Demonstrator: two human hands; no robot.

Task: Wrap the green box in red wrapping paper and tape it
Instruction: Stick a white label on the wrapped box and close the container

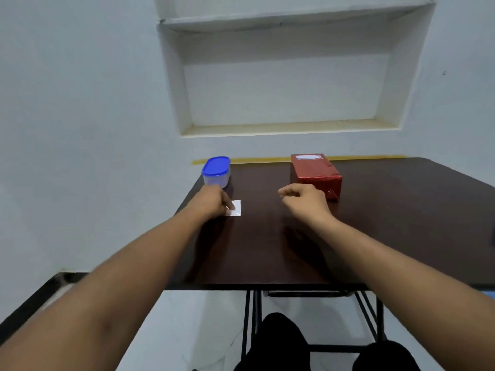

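Box (316, 175) stands on the dark table (401, 223), fully sheathed in red wrapping paper; no green shows anywhere. A pale patch on its top face reads as tape or a label, too small to tell which. It sits just beyond the right fingers, near but apart from them. Right hand (304, 200) hovers over the table, fingers curled in, thumb and forefinger tips drawn together at the far left of the fist; whether they pinch a bit of clear tape or nothing cannot be told. Left hand (213, 202) rests low on the table, fingers (229, 206) curled and pressing the near-left edge of a small white slip (235, 208), likely holding it flat so something can be peeled from it, though that is a guess. Lidded blue-topped container (216, 171) stands just past the left knuckles, close at hand, perhaps the supplies tub. Judgement: wrapping looks essentially complete; the near end fold shows a crumpled tuck, so one more tape piece may be intended there. The parcel is parked to the right, leaving room between the hands for handling the slip.
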